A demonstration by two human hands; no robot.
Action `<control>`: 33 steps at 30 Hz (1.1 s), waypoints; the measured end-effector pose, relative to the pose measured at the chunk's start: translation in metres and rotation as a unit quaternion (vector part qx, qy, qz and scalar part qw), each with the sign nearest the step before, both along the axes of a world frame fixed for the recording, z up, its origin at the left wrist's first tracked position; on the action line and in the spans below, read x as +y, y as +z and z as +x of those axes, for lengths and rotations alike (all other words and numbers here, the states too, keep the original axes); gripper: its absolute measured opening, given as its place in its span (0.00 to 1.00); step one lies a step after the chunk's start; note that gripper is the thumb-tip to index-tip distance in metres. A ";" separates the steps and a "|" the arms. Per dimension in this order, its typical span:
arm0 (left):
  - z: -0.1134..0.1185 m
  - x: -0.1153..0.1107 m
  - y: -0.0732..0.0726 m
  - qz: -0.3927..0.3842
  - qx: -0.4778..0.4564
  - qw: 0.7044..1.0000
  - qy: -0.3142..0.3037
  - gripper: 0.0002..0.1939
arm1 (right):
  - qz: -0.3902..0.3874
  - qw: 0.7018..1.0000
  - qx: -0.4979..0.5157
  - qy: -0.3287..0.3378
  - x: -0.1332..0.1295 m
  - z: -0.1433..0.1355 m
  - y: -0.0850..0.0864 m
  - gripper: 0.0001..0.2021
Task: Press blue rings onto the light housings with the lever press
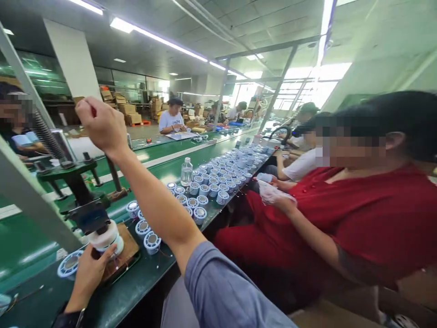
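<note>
Indoors, a worker's right hand [102,125] was raised in a closed fist above a bench press [89,219]; whether the fist gripped a handle could not be told. Below, the left hand [87,273] had its thumb and fingers bent partway around a pale round part [119,246], touching its side beneath the press, over a wooden board [129,241] close to the table's [143,273] near edge. Blue-rimmed cylinders [223,197] lined that edge. Lettering on a far co-worker's white shirt [172,119] was too small to read.
</note>
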State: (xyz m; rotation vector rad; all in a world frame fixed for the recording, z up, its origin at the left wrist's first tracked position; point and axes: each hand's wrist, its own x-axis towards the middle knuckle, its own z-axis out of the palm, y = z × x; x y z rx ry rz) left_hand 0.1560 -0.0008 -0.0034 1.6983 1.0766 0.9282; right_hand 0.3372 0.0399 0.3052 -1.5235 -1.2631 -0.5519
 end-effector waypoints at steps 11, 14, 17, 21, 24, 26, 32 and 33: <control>0.000 -0.012 -0.006 0.034 0.019 0.999 -0.011 0.47 | 0.246 0.959 -0.049 0.128 -0.227 -0.063 -0.165 0.14; 0.000 -0.009 -0.014 0.040 0.020 0.999 -0.007 0.49 | 0.306 0.952 0.001 0.030 -0.242 -0.077 -0.245 0.12; 0.001 -0.010 -0.018 0.045 0.007 0.999 0.001 0.48 | 0.216 0.969 -0.024 0.114 -0.245 -0.071 -0.236 0.09; 0.002 -0.018 -0.015 0.052 -0.047 0.998 0.003 0.42 | 0.194 0.958 -0.123 0.174 -0.213 -0.036 -0.129 0.12; 0.005 -0.020 -0.009 0.062 -0.084 0.994 -0.022 0.41 | 0.144 0.969 -0.111 0.168 -0.142 -0.010 -0.061 0.13; 0.007 -0.020 -0.006 0.050 -0.101 0.993 -0.030 0.41 | 0.118 0.972 -0.085 0.183 -0.089 -0.001 -0.037 0.14; -0.014 -0.050 -0.004 0.097 -0.055 0.994 -0.022 0.36 | 0.114 0.972 -0.073 0.193 -0.017 0.019 -0.028 0.10; -0.025 -0.060 -0.005 0.113 -0.021 0.993 -0.016 0.34 | 0.116 0.972 -0.078 0.191 -0.023 0.019 -0.031 0.10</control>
